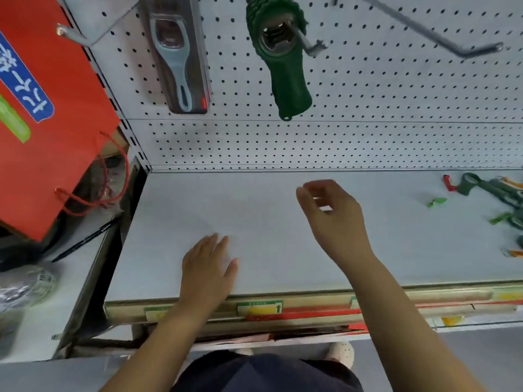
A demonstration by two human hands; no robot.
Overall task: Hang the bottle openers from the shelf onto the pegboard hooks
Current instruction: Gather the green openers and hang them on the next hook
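Soft, even, cool light; wide-angle view, blurred in places.

The pale shelf (268,210) and the pegboard (396,94) are brightly and flatly lit, with no glare and only faint, diffuse shadows. The fingers of the right hand (336,213) smear with motion blur, and the fingertips of the left hand (206,267) are soft too. Lens distortion bows the shelf's front edge and tilts the pegboard's rows of holes. The bottle openers (492,188) at the right edge and the lower left corner are out of focus.
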